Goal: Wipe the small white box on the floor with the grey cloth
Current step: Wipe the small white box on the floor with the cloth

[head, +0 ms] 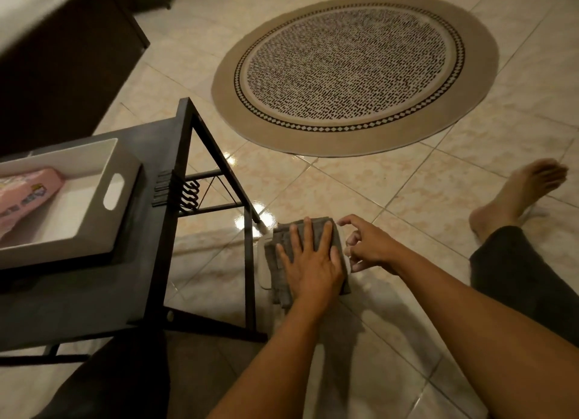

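Observation:
The small white box (262, 269) lies on the tiled floor beside the black table's leg, almost wholly covered by the grey cloth (283, 282); only its left edge and a strip on the right show. My left hand (308, 260) lies flat on the cloth with fingers spread, pressing it onto the box top. My right hand (368, 246) touches the box's right side, its fingers curled around that edge.
A black metal side table (150, 262) stands at the left, carrying a white tray (122, 174) with a pink packet (25, 196). A round patterned rug (354, 73) lies ahead. My bare foot (517, 193) and dark trouser leg rest at the right.

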